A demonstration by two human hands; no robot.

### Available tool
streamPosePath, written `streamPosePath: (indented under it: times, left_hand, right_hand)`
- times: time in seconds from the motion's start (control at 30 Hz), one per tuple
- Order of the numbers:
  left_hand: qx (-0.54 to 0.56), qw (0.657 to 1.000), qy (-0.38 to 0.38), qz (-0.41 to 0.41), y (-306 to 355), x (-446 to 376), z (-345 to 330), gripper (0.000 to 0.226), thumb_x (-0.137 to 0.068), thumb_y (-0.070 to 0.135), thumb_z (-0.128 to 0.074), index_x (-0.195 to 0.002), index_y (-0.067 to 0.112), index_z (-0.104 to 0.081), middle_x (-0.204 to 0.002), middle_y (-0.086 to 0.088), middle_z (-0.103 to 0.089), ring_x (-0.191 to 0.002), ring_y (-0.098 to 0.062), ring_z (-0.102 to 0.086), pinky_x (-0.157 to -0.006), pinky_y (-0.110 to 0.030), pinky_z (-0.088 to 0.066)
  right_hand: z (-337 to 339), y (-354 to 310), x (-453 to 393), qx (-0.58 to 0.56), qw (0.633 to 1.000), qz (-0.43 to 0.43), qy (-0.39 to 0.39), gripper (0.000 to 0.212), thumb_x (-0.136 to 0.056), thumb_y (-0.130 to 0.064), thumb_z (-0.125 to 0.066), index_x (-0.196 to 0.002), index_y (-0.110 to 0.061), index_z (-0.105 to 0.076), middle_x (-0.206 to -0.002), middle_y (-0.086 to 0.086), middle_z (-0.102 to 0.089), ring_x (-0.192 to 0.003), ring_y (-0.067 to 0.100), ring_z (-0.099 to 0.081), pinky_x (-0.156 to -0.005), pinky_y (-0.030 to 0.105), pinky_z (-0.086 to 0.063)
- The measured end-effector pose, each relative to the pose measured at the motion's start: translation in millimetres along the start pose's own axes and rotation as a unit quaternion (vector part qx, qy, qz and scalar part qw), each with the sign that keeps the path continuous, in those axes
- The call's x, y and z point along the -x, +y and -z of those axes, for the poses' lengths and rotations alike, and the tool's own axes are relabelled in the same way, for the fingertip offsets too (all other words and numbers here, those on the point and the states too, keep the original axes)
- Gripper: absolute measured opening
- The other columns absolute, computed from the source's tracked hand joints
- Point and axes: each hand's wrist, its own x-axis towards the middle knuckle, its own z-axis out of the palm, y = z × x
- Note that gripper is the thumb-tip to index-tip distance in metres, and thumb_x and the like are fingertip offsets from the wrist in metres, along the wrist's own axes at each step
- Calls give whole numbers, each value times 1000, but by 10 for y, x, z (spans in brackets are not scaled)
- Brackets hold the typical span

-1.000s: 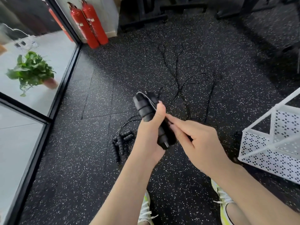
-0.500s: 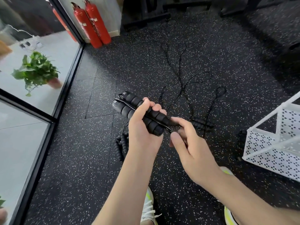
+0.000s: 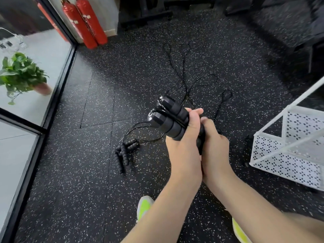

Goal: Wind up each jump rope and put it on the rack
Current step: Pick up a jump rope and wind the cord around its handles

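Note:
My left hand [image 3: 184, 144] grips two black jump rope handles [image 3: 168, 118] held side by side, their tops pointing up and left. A thin cord runs along between them. My right hand [image 3: 214, 146] is curled against the lower end of the handles, right beside the left hand; what its fingers hold is hidden. Thin black rope [image 3: 185, 81] trails in loops over the speckled floor beyond. More ribbed black handles [image 3: 125, 152] lie on the floor to the left. The white perforated metal rack [image 3: 287, 151] stands at the right.
Two red fire extinguishers [image 3: 85, 23] stand at the back left beside a glass wall [image 3: 57, 92]. A potted green plant [image 3: 21, 74] sits behind the glass. Dark equipment bases line the far side. My yellow-green shoes [image 3: 144, 206] are at the bottom.
My right hand has closed in from pinching the cord to press against the handles' lower end. The handles swung so their tops point up and left.

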Motion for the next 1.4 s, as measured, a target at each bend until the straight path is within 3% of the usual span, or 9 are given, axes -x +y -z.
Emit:
streamPosePath:
  times: [0.23,0.4,0.47,0.57,0.67,0.83,0.93,1.07,1.4]
  left_hand:
    - [29,998,-53,15,33,-125,124,23,-86,32,-74,-108,25,-71,-122,-5,-74,-119,-25,-67,-106,-48,-49]
    - [-190,981,19,-35,131,-251,359,88,-72,39,-88,-146,41,-40,-130,19,-60,-112,12,-59,-97,-17,-45]
    - [-366,920,-9,-138,138,-264,486,106,-68,43,-91,-152,47,-26,-145,24,-46,-131,12,-43,-110,-22,-35]
    - [-656,690,-107,-287,82,-328,661,117,-56,65,-88,-154,43,-28,-155,20,-38,-147,-4,-28,-123,-40,-7]
    - [-762,568,-145,-275,-23,-338,716,103,-64,61,-85,-151,37,-36,-135,15,-56,-130,-13,-49,-114,-45,-23]
    - [-759,581,-104,-276,-28,-393,769,39,-74,26,-75,-102,29,-47,-87,12,-52,-81,-21,-51,-69,-34,-31]
    - [-746,600,-87,-277,52,-444,829,34,-73,21,-71,-97,29,-47,-82,14,-47,-75,-19,-46,-66,-34,-34]
    - [-744,606,-92,-266,121,-483,902,35,-74,24,-73,-104,27,-53,-87,10,-57,-81,-25,-57,-66,-35,-41]
    - [-718,650,-102,-225,200,-423,872,39,-76,31,-73,-110,32,-53,-94,11,-58,-90,-20,-56,-71,-35,-42]
  right_hand:
    - [79,-126,-194,114,988,72,69,29,-77,-40,-60,-57,-23,-48,-61,-3,-42,-62,16,-38,-62,37,-35]
    - [279,-334,-334,350,904,222,105,56,-97,-37,-53,-51,-17,-27,-38,-9,-22,-42,13,-23,-41,23,-19]
    - [326,-328,-377,437,852,266,110,60,-99,-38,-52,-47,-19,-28,-38,-7,-25,-41,15,-25,-46,27,-20]
    - [371,-207,-416,507,795,319,101,62,-99,-40,-52,-46,-21,-27,-40,-7,-28,-42,15,-28,-48,28,-22]
    - [361,-74,-405,557,757,331,86,60,-97,-50,-47,-48,-18,-34,-42,-6,-38,-44,16,-37,-47,23,-21]
    - [294,-122,-358,514,823,244,-18,59,-94,-57,-56,-56,-12,-51,-49,-4,-52,-52,13,-50,-50,17,-36]
    - [345,-297,-366,451,864,191,-112,51,-85,-62,-67,-74,-13,-67,-58,-10,-62,-56,7,-57,-60,27,-45]
    - [425,-470,-377,444,858,159,-205,39,-80,-44,-80,-115,-43,-64,-84,-20,-75,-83,-7,-67,-70,12,-45]
    - [503,-535,-473,411,844,170,-299,29,-96,-15,-65,-116,-35,-67,-86,-9,-78,-85,0,-69,-79,10,-46]
